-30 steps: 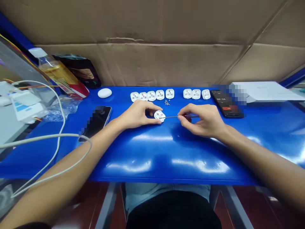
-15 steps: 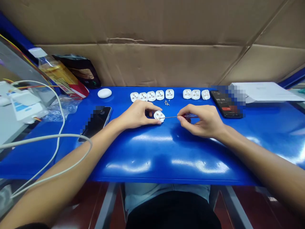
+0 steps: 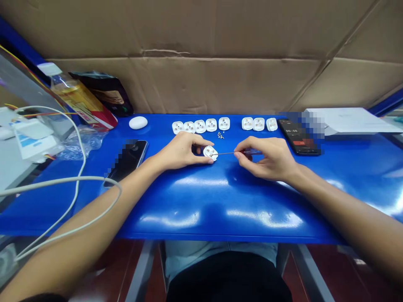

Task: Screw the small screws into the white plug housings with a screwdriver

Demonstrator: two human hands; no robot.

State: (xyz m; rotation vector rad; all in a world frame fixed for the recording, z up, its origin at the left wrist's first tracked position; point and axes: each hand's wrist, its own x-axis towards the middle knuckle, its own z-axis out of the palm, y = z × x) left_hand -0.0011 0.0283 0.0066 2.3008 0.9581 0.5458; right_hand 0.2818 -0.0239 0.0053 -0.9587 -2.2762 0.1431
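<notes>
White piece point(image 3: 210, 152) pinched in half-curled left hand point(image 3: 183, 152).

Head camera looks down over a blue desk

One view, worn on the person's head, faces forward and tilts downward. It sits above the near edge of the desk point(image 3: 201, 197), close enough to take in both forearms, with cardboard point(image 3: 201, 84) filling the top and the lap point(image 3: 229, 277) at the bottom.
</notes>
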